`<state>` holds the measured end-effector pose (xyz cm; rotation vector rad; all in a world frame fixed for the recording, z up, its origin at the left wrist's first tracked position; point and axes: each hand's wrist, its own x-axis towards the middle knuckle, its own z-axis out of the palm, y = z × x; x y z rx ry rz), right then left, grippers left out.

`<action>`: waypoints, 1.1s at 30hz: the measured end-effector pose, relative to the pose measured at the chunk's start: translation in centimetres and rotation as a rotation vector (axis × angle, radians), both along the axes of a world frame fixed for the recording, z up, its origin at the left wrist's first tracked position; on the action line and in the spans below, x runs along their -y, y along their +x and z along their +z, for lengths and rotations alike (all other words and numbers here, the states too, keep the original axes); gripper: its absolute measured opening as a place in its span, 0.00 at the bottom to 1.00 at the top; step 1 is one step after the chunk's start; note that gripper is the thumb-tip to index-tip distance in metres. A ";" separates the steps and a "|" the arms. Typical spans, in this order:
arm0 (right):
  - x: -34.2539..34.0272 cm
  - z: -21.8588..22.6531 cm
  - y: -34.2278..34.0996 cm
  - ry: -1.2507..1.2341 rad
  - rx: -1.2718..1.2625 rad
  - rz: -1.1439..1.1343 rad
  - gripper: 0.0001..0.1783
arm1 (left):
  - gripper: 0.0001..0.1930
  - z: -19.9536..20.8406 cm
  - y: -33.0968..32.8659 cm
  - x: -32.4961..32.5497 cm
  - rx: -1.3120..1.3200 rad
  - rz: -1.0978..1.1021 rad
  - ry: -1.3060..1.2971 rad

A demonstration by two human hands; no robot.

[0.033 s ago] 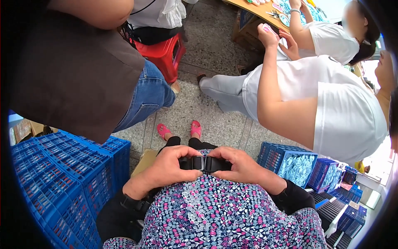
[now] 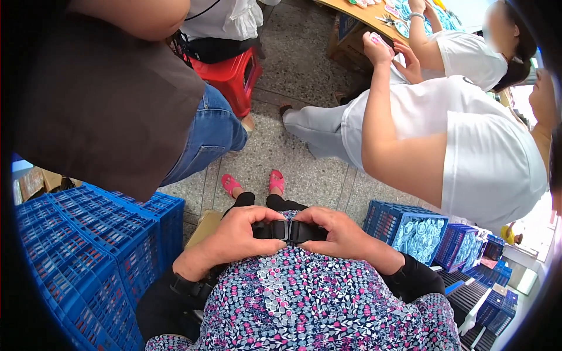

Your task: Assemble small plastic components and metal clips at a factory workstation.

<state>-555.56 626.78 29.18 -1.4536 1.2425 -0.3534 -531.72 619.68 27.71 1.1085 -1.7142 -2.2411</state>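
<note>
At my waist, against a dark floral garment, are the two halves of a black strap buckle. My left hand is closed on the left buckle half, thumb and fingers pinching it above and below. In the same way my right hand grips the right buckle half. The two halves lie end to end at the middle. Whether they are locked together I cannot tell. Parts of the black strap are hidden by my fingers.
Stacked blue crates stand close at my left. A blue crate of light-blue parts is at right. Ahead are a person in brown, a red stool, a person in white holding a pink item, and a worktable.
The person in white has shifted the hand with the pink item very slightly. My hands and the buckle halves have not visibly moved.
</note>
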 end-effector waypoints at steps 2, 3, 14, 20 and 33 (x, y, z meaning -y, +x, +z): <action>-0.1 0.0 -0.1 -0.014 0.008 -0.007 0.26 | 0.22 -0.3 0.1 0.0 -0.035 -0.003 0.009; -0.2 0.0 -0.1 -0.014 0.008 -0.005 0.26 | 0.22 -0.5 0.2 0.0 -0.071 -0.006 0.018; -0.7 0.4 0.5 0.043 0.030 -0.038 0.25 | 0.20 -2.7 3.2 1.6 -0.298 0.310 0.457; -0.5 0.6 0.5 0.026 0.027 -0.020 0.25 | 0.21 0.1 2.1 1.1 -0.010 -0.092 0.023; -1.0 0.3 0.7 0.038 0.034 -0.071 0.27 | 0.24 0.7 0.4 0.3 0.081 -0.217 -0.397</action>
